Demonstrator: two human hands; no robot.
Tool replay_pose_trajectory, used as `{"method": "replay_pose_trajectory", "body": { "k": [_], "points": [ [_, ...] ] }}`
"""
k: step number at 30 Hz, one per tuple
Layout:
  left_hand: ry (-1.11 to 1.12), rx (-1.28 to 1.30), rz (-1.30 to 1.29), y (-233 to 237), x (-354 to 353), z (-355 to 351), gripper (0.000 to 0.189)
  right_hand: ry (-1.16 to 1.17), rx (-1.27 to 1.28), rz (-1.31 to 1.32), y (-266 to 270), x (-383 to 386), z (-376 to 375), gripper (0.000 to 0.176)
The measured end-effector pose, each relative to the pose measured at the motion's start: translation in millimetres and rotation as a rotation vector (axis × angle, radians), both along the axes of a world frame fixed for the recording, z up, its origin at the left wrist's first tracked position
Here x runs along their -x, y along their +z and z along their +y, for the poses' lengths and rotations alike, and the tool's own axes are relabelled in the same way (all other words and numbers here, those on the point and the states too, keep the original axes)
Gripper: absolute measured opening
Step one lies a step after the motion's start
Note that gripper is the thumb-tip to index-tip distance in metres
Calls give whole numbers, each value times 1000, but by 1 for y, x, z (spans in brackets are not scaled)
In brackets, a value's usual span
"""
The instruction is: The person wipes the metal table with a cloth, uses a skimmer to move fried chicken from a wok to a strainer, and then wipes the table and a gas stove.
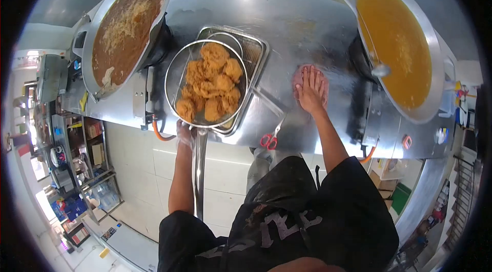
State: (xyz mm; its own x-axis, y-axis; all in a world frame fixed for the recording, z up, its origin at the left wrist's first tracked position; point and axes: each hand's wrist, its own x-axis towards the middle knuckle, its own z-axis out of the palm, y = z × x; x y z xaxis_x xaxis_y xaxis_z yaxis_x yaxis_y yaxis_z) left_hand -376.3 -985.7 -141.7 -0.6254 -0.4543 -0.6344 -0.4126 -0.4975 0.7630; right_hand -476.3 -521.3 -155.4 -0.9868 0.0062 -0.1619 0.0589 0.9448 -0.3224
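My right hand (pixel 309 92) lies flat, fingers stretched out, on a pinkish cloth (pixel 325 90) pressed to the steel counter. My left hand (pixel 185 132) is at the near rim of a round wire strainer (pixel 166 80), beside its long metal handle (pixel 200 169); its fingers are mostly hidden under the rim. Several pieces of golden-brown fried food (pixel 212 85) fill the strainer. Under it is a rectangular metal rack tray (pixel 264 49). Red-handled scissors (pixel 269 141) rest at the counter's front edge, between my hands.
On the left stands a large pan (pixel 120 31) of brown oil with crumbs floating in it. Another large pan (pixel 397 46) holds orange-yellow oil on the right, with a metal utensil (pixel 380 70) at its near side. Orange hoses (pixel 163 133) hang by the counter's front edge.
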Motion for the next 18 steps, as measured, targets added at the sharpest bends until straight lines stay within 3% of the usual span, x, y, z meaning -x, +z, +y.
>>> {"method": "replay_pose_trajectory", "body": {
  "k": [1,2,3,5,7,10,14,17,18],
  "points": [
    [60,-175,16,-14,-7,-20,42,57,-2,4,-2,19,3,63],
    [-435,364,163,-42,-22,-47,45,112,-1,12,-4,41,1,63],
    [-674,1014,320,-69,-38,-73,47,118,0,28,-1,62,-11,62],
    [-431,559,254,-20,-31,-52,47,130,-3,49,-2,104,-26,61],
    [56,-157,138,25,-24,-34,45,166,0,46,-2,153,-49,60],
    [40,-144,175,5,-35,-64,44,331,-9,57,2,207,-85,59],
    [120,-206,221,19,-30,-53,41,524,-38,75,7,258,-135,57],
    [158,-175,138,15,-36,-54,40,539,0,140,-7,303,-179,58],
    [88,-75,134,29,-35,-48,50,518,5,159,-10,322,-194,58]
  ]
}}
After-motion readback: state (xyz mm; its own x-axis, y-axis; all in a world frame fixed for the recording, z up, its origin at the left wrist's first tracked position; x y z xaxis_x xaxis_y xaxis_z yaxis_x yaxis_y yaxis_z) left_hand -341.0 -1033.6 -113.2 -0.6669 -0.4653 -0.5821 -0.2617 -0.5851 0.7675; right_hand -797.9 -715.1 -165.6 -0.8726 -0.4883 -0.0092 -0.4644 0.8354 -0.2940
